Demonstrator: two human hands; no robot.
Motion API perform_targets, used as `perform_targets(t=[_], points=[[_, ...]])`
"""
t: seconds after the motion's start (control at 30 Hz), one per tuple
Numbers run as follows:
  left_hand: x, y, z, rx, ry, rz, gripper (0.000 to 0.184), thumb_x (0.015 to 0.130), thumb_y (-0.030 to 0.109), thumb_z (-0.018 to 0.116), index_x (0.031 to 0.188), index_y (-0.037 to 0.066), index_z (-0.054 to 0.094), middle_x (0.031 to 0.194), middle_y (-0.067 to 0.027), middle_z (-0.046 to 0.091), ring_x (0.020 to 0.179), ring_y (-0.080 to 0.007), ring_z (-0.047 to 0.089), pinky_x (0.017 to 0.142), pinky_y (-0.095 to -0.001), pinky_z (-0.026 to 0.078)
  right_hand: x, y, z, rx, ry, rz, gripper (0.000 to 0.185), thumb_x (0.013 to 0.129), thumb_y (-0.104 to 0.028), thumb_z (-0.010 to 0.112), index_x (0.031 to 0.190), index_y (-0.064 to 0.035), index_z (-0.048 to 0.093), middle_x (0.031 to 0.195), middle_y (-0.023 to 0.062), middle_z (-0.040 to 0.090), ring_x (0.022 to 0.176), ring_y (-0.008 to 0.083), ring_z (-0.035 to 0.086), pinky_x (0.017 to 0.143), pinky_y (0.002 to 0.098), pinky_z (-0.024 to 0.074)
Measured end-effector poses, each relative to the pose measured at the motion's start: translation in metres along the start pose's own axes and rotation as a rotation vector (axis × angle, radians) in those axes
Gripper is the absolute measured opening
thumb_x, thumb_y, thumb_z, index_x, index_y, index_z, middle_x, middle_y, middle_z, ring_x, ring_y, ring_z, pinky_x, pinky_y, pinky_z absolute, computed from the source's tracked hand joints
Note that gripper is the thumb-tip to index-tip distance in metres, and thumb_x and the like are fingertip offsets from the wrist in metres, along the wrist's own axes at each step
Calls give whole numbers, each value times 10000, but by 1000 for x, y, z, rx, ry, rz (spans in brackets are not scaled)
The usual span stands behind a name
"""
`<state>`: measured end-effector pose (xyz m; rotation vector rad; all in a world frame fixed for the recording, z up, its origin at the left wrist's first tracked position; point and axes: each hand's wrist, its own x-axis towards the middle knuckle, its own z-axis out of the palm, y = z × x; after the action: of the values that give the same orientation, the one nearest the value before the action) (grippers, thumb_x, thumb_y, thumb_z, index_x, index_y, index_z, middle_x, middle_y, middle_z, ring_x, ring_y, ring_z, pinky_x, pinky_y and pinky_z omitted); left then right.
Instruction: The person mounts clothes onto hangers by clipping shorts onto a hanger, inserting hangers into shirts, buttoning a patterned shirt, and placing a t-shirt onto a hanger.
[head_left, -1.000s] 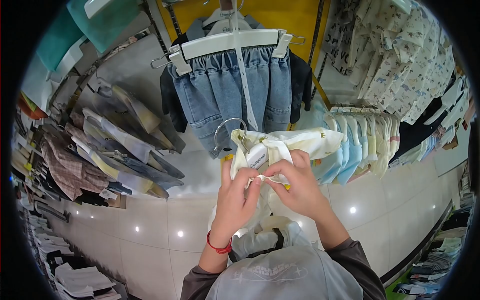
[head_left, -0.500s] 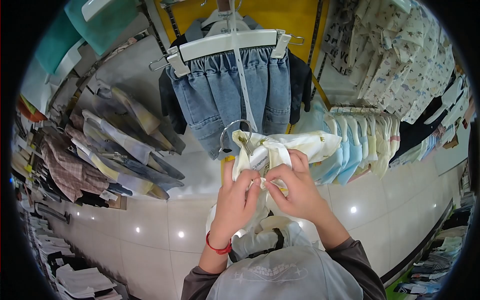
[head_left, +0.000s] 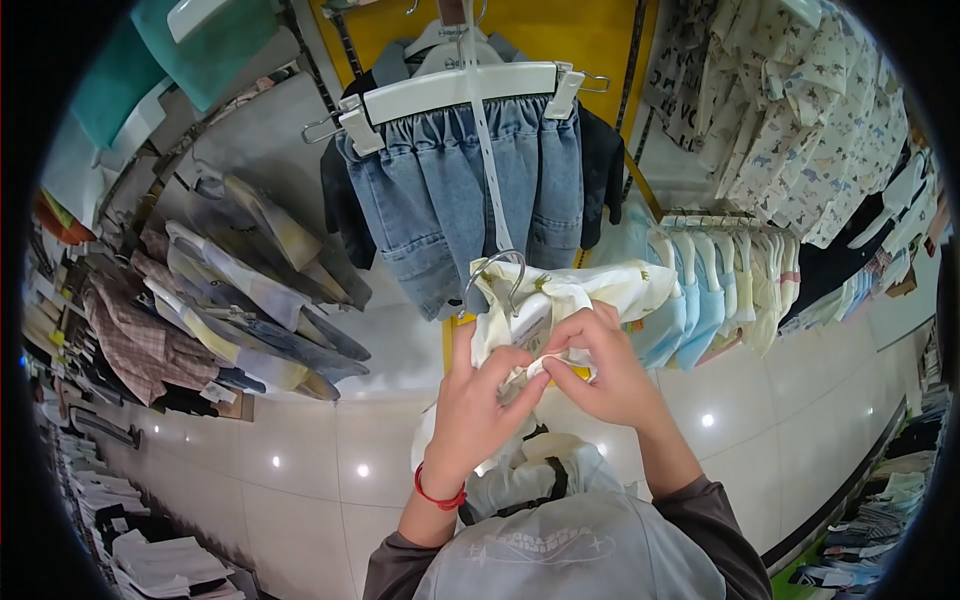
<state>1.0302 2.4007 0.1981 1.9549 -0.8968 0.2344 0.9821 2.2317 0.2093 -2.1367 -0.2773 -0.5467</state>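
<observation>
A white shirt with a small yellowish print (head_left: 640,285) hangs on a hanger with a metal hook (head_left: 492,285) in front of my body. My left hand (head_left: 480,400), with a red cord at the wrist, pinches the shirt's edge. Close against it, my right hand (head_left: 605,370) pinches the same edge between thumb and forefinger. The fingertips of both hands nearly meet, and whatever small detail lies between them is hidden. Part of the hanger shows inside the collar.
Denim shorts (head_left: 450,200) hang from a white clip hanger (head_left: 460,92) straight ahead. Shirts hang on the left (head_left: 230,310), with pale blue and cream tops (head_left: 700,290) at the right. Folded clothes (head_left: 160,560) lie at the lower left, above tiled floor (head_left: 290,500).
The hanger hook has tilted and shifted to the right. Both hands have moved slightly to the right along with the shirt's edge, still pinching it.
</observation>
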Motion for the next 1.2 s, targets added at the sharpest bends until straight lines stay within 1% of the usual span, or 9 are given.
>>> perform_targets(t=[0.17,0.23,0.33,0.53,0.67,0.73,0.87,1.07,1.2], points=[[-1,2,-3,-91,-47,-45,198,742,113,714,902,82,602,1104,-165,455,997,-319,520,799,-355,447,0,-1,-5,-52,-16,19,184,773,-163,643,902,-94,531,859,1,585,953,236,440,909,376,275],[-1,-7,-4,-20,-45,71,200,753,178,713,913,117,610,1125,-205,443,953,-356,543,716,-375,476,0,-3,-6,-157,9,18,224,761,-180,672,918,-94,538,861,0,585,971,225,438,922,366,265],[-2,-5,-10,-123,-83,-9,195,753,173,712,907,113,609,1116,-198,455,1091,-391,459,797,-392,453,2,4,-16,-227,17,-13,287,731,-177,718,935,-81,541,866,13,587,928,205,460,887,340,319],[-4,-5,-15,4,-109,6,178,732,208,731,846,131,617,1090,-178,482,839,-325,588,695,-367,485,7,25,-37,192,243,81,349,735,-170,741,968,-37,517,851,56,579,784,154,523,731,258,422],[-3,0,-10,71,-146,44,201,718,276,741,803,140,619,1087,-170,485,615,-277,587,591,-351,487,18,-2,-43,78,-92,526,403,757,-209,731,1009,-6,490,889,89,575,763,138,557,666,238,441],[-4,-3,-7,82,-154,77,218,715,303,741,791,140,618,1082,-170,486,565,-269,574,561,-348,482,18,5,-37,14,-30,428,402,772,-200,716,1043,-1,495,886,94,589,755,137,569,644,238,447],[-7,-6,-10,111,-168,47,215,711,306,744,792,149,620,1067,-169,489,578,-271,585,567,-355,486,23,29,-33,-15,-115,-30,363,794,-160,687,1094,-25,533,934,95,605,717,135,577,612,234,452],[-10,-13,-25,25,-180,-65,217,680,117,753,876,127,663,1049,-128,503,872,-311,569,738,-336,471,22,69,-39,461,-354,257,288,777,-129,694,1046,-86,597,1015,57,579,721,128,561,651,231,445],[-7,-15,-33,52,-155,-26,280,686,60,726,950,138,674,1062,-131,502,887,-324,561,751,-351,463,33,40,-45,-70,-224,133,359,731,-175,745,1035,-62,593,976,41,560,750,163,575,675,273,452]])
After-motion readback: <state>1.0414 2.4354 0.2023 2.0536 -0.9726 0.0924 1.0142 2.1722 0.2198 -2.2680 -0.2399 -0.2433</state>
